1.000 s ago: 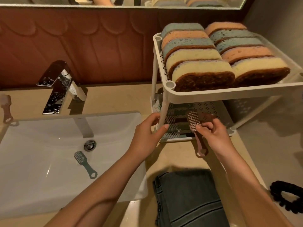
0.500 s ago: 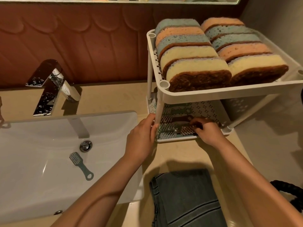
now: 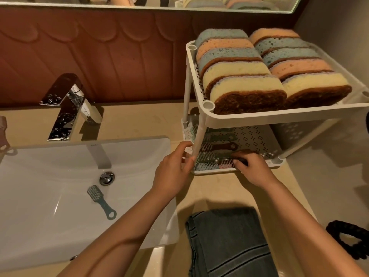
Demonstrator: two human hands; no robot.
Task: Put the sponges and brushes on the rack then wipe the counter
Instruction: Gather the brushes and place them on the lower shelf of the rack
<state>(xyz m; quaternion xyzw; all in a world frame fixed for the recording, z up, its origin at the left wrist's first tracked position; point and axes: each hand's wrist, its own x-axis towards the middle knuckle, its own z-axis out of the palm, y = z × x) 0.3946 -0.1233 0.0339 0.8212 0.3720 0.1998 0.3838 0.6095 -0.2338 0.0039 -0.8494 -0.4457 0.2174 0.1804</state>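
Note:
A white two-tier rack [image 3: 259, 118] stands on the counter at the right. Its top tier holds two rows of several sponges [image 3: 247, 92]. The lower tier carries several small brushes [image 3: 217, 146] lying side by side. My right hand [image 3: 253, 168] is at the front of the lower tier, fingers closed on the handle of a pink brush [image 3: 225, 163] that lies on the tier. My left hand [image 3: 173, 168] grips the rack's front left post. A blue-green brush [image 3: 100, 200] lies in the white sink [image 3: 40, 196]. Another pink brush [image 3: 4, 130] shows at the far left edge.
A chrome faucet [image 3: 67, 104] stands behind the sink. A folded dark grey cloth [image 3: 229, 242] lies on the beige counter [image 3: 139, 118] below the rack. A black looped object [image 3: 351, 238] sits at the right edge. A red tiled wall and a mirror are behind.
My right hand carried the pink brush from in front of the rack into the lower tier and laid it flat among the other brushes. My left hand stayed on the rack post.

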